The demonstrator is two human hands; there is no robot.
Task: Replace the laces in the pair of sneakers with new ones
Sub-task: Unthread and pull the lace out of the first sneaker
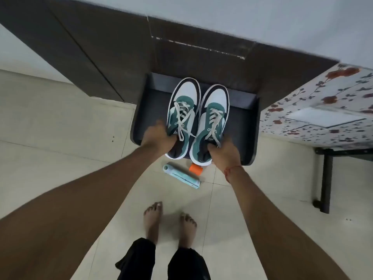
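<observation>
Two green, white and dark sneakers with pale laces are side by side over a dark open drawer [245, 122], toes pointing away from me. My left hand [158, 137] grips the heel end of the left sneaker [182, 116], fingers curled into its opening. My right hand [225, 151] grips the heel end of the right sneaker [213, 120] the same way. Both heels stick out past the drawer's front edge.
A dark wooden cabinet [96, 53] runs along the wall behind the drawer. On the tiled floor below the shoes lie a pale blue tube-like object [181, 175] and an orange object [195, 169]. A table with a floral cloth [327, 106] stands at right. My bare feet [169, 225] are below.
</observation>
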